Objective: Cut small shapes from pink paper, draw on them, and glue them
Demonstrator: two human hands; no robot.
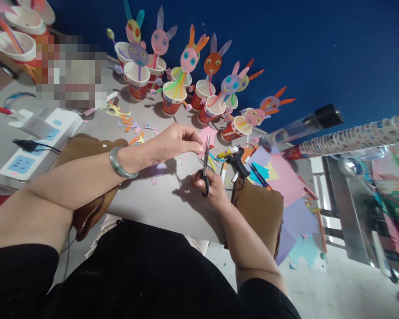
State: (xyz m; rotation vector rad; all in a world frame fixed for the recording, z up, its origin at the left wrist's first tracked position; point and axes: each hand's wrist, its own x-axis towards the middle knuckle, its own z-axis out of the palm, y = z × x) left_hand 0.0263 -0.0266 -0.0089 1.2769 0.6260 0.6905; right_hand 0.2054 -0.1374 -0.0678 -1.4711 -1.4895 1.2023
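Note:
My right hand (214, 189) grips a pair of scissors (205, 170) by the black handles, with the blades pointing up and away from me. Just left of the blades, my left hand (177, 142) is closed in a pinch on a piece of pink paper (209, 134). The paper sits at the scissor tips; whether the blades are cutting into it I cannot tell. A green bangle (119, 164) circles my left wrist. On the table below lie a purple paper disc (157, 169) and small pink scraps.
Paper cups (174, 98) with paper rabbit heads line the blue wall. A glue gun (240, 163), markers and coloured sheets (287, 177) lie right. Brown cushions (261, 212) sit under both arms. A power strip (36, 144) is left; stacked cups (355, 135) lie far right.

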